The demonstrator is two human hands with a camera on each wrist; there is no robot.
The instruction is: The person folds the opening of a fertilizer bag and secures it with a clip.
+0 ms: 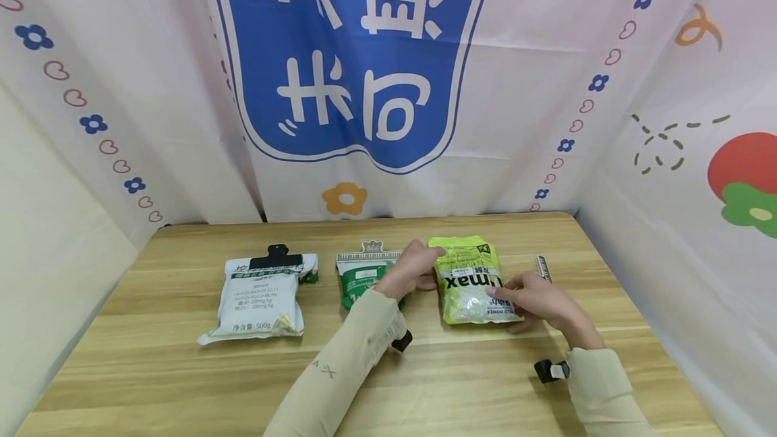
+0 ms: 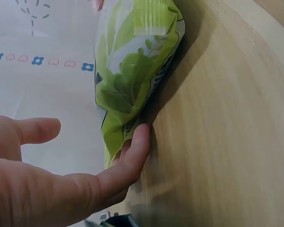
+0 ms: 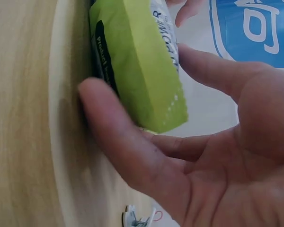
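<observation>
A yellow-green plastic bag (image 1: 470, 272) with printed lettering lies on the table between the two hands. My left hand (image 1: 413, 267) is at its left edge. In the left wrist view the fingers (image 2: 132, 163) touch the bag's end, while the thumb stands apart from it. From the other side my right hand (image 1: 534, 299) holds the bag's lower right edge. Its thumb lies on the printed face, and the other fingers (image 3: 118, 127) curl round the side and underneath.
A metal clip (image 1: 543, 268) lies just beyond the right hand. To the left is a green-and-white bag (image 1: 358, 282) with a metal clip (image 1: 371, 252) on top, partly hidden by the left hand. Farther left lies a white bag (image 1: 257, 305) with a black clip (image 1: 276, 257).
</observation>
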